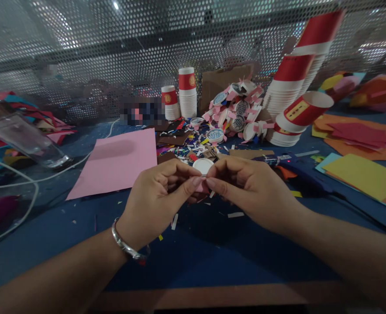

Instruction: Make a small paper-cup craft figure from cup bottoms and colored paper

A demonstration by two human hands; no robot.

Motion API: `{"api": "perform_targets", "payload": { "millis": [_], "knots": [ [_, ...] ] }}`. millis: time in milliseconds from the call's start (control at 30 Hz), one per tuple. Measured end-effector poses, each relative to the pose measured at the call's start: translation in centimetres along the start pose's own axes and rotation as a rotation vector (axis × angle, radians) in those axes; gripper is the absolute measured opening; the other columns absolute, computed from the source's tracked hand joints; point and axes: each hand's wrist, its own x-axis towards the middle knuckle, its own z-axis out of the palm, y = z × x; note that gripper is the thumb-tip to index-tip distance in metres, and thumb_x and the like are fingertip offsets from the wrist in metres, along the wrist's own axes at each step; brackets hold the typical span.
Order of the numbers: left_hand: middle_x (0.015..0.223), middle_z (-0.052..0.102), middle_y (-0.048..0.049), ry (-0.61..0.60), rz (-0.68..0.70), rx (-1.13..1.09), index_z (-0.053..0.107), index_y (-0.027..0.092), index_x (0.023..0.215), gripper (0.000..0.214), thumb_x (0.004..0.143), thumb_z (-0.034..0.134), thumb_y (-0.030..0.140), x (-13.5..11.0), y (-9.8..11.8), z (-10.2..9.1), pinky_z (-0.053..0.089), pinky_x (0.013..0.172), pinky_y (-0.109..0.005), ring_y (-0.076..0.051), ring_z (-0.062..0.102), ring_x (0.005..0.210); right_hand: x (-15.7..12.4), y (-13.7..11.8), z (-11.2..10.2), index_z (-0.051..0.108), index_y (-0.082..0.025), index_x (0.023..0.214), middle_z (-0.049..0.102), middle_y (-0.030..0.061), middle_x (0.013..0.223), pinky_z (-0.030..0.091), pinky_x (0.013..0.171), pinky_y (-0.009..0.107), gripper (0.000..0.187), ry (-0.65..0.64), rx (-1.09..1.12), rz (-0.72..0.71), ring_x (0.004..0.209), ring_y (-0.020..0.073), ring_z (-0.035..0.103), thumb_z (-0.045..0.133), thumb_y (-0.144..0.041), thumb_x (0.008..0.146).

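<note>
Both my hands meet over the middle of the blue table point(186, 261), pinching a small round white paper disc point(203, 165) between them. My left hand point(162, 192), a silver bangle on its wrist, has its thumb and fingertips at the disc's near left edge. On the near right edge are the thumb and fingers of my right hand point(245, 187). A bit of pink paper point(202, 187) shows under the disc at my thumbs. My fingers partly hide how the two pieces join. Scattered paper scraps point(196, 146) lie just beyond.
A pink sheet point(121, 159) lies left, near a tilted clear glass point(32, 139) and white cable. Behind stand a heap of pink-and-white paper pieces point(235, 111) and stacked red-and-white paper cups point(291, 83). A dark blue glue gun point(298, 172) and coloured paper point(366, 174) lie right.
</note>
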Motion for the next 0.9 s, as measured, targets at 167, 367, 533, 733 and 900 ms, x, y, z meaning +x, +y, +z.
{"api": "perform_targets", "payload": {
  "millis": [167, 367, 533, 733, 900],
  "knots": [
    [0.08, 0.076, -0.0022, -0.019, 0.034, 0.03, 0.072, 0.016, 0.093, 0.012, 0.089, 0.073, 0.027, 0.1, -0.4, -0.1, 0.065, 0.067, -0.024, -0.015, 0.075, 0.071, -0.1, 0.0, 0.0, 0.063, -0.018, 0.087, 0.061, -0.0013, 0.074, 0.037, 0.053, 0.025, 0.013, -0.019, 0.037, 0.008, 0.06, 0.01, 0.049, 0.065, -0.029, 0.092],
    [0.079, 0.075, -0.0001, -0.027, 0.17, 0.177, 0.072, 0.018, 0.095, 0.006, 0.091, 0.068, 0.021, -0.2, -0.7, -0.1, 0.063, 0.065, -0.022, -0.013, 0.073, 0.068, -0.2, 0.2, 0.1, 0.064, -0.019, 0.088, 0.069, 0.0023, 0.082, 0.044, 0.061, 0.03, 0.009, -0.063, 0.043, -0.015, 0.072, 0.0167, 0.06, 0.063, -0.028, 0.091],
    [0.08, 0.075, 0.0003, -0.023, 0.171, 0.213, 0.071, 0.019, 0.1, 0.009, 0.093, 0.066, 0.023, -0.7, -0.5, 0.0, 0.062, 0.066, -0.022, -0.013, 0.072, 0.069, -0.1, 0.2, 0.1, 0.066, -0.019, 0.088, 0.069, 0.0009, 0.08, 0.044, 0.063, 0.029, 0.003, -0.065, -0.042, -0.041, 0.072, 0.0159, 0.06, 0.063, -0.02, 0.089],
    [0.085, 0.075, -0.0023, -0.113, -0.107, -0.199, 0.067, 0.014, 0.108, 0.035, 0.079, 0.083, 0.025, 0.3, -0.3, -0.1, 0.062, 0.07, -0.021, -0.012, 0.071, 0.073, 0.1, 0.2, -0.1, 0.067, -0.017, 0.088, 0.068, 0.0004, 0.077, 0.042, 0.056, 0.025, 0.014, -0.02, -0.034, -0.034, 0.063, 0.011, 0.055, 0.063, -0.029, 0.093],
    [0.084, 0.074, -0.0017, -0.189, -0.264, -0.308, 0.072, 0.013, 0.091, 0.025, 0.073, 0.088, 0.023, 1.0, -0.9, -0.6, 0.06, 0.069, -0.017, -0.009, 0.071, 0.071, 0.1, 0.2, -0.2, 0.066, -0.016, 0.088, 0.063, -0.0017, 0.075, 0.041, 0.054, 0.023, 0.017, -0.019, -0.038, -0.04, 0.057, 0.0079, 0.052, 0.063, -0.032, 0.095]
  ]
}}
